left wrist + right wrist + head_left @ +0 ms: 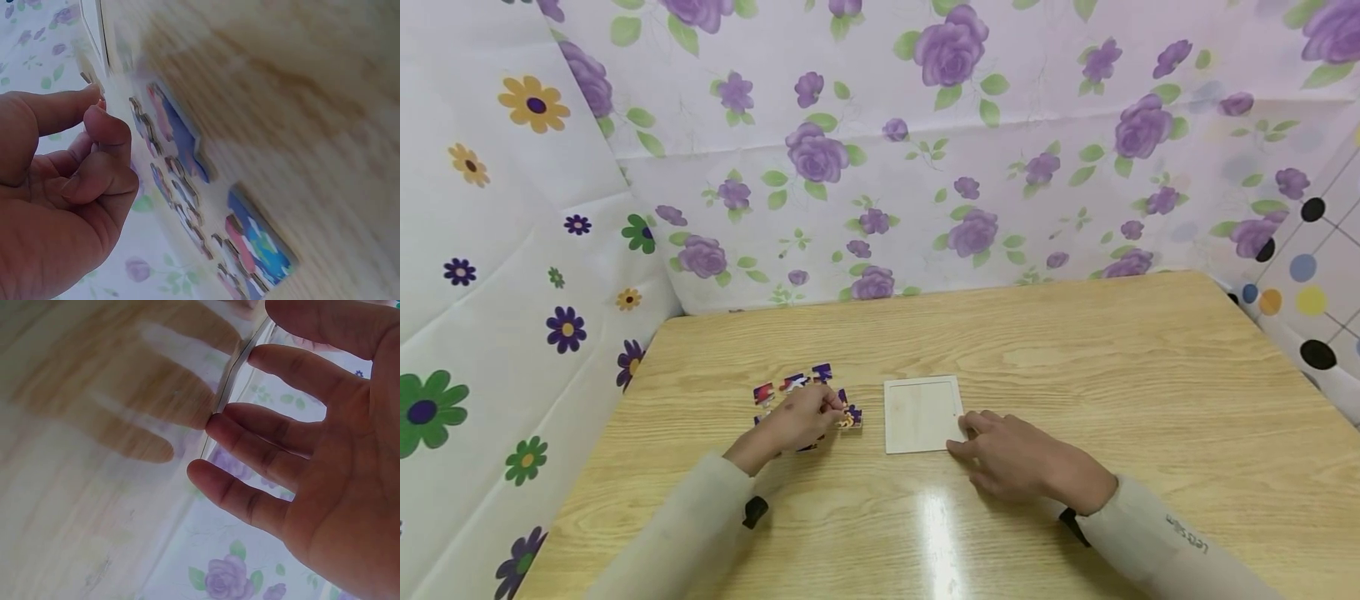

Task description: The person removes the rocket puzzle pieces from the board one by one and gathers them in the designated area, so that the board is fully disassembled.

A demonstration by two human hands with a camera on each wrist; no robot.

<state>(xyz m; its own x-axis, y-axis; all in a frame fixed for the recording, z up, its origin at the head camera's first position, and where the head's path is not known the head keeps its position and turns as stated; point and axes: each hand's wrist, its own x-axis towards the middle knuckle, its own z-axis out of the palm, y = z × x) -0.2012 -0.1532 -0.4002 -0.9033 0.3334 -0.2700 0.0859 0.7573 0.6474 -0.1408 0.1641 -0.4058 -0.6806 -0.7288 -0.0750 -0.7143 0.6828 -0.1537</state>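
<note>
My left hand [805, 417] is over a group of loose jigsaw puzzle pieces on the left of the table. Its thumb and forefinger pinch a puzzle piece [851, 417] with purple and yellow on it; the fingers hide much of this piece in the left wrist view. Other pieces [259, 244] lie flat near the hand, blue, red and white. My right hand [1011, 454] touches the right edge of a square, pale wooden puzzle tray [921, 415]. In the right wrist view its fingers [250, 500] are spread and nearly straight, with fingertips against the tray's edge.
The light wood table [1075, 358] has a shiny surface. A flowered cloth [865, 167] hangs behind its far edge, and another patterned cloth [497, 275] covers the left side. Bands with dark parts sit at both wrists.
</note>
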